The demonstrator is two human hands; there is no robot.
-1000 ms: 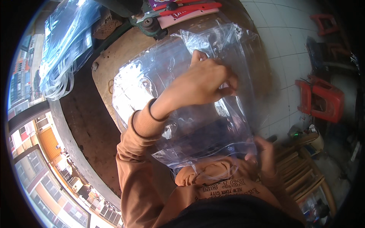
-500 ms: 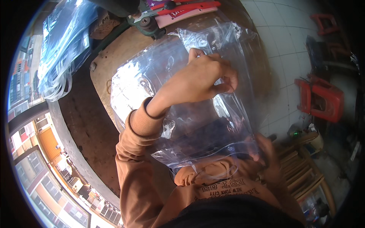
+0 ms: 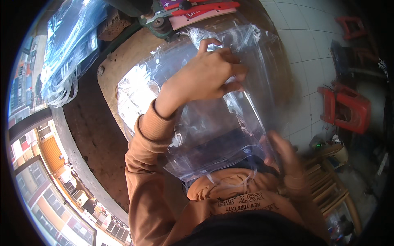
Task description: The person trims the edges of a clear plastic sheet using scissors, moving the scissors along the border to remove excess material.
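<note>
Clear plastic bag [image 3: 213,135] lengthwise away, left hand [image 3: 205,76] atop

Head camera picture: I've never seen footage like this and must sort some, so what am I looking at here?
This is a wide fisheye camera worn on a person's head, looking down, so straight edges bend near the rim. No machine is here: the two bare hands belong to the wearer, whose orange sleeves enter from below. The left hand grips the upper part of a large clear plastic bag; the right hand holds its lower right edge. The bag is held up over a round brown wooden tabletop. On the far edge lie flat red and pink packets. A red plastic stool stands on the tiled floor at right.
</note>
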